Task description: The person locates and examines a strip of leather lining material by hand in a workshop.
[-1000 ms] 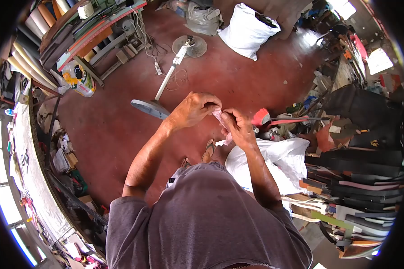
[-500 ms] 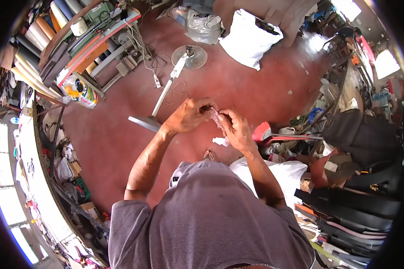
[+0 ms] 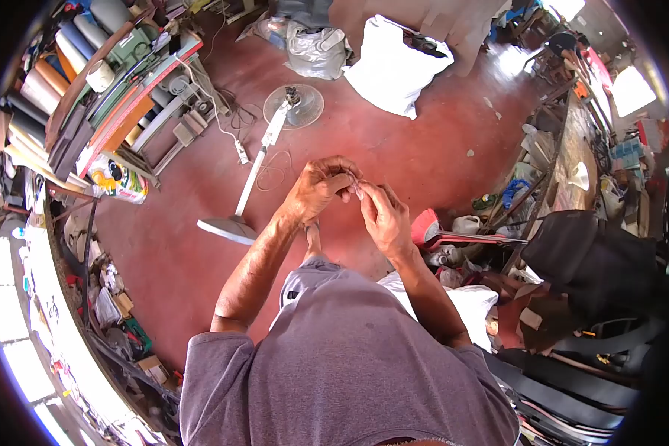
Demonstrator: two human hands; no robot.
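Note:
In front of my chest, above the red floor, my two hands meet at a small pinkish, crumpled plastic piece (image 3: 357, 187). My left hand (image 3: 318, 189) has its fingers curled and pinches the piece from the left. From the right, my right hand (image 3: 385, 217) grips it between thumb and fingertips. Most of the piece is hidden by the fingers, so its shape cannot be made out.
A standing fan (image 3: 254, 175) lies ahead on the left. Beyond are a white sack (image 3: 398, 68) and a grey plastic bag (image 3: 316, 50). A workbench (image 3: 137, 102) stands upper left. A red dustpan (image 3: 426, 227) and piled materials are on the right.
The pink piece, which hung in view between my hands, is now mostly covered by my fingers. My hands are closer together. The surroundings have shifted left in view, and a leg shows below my left hand.

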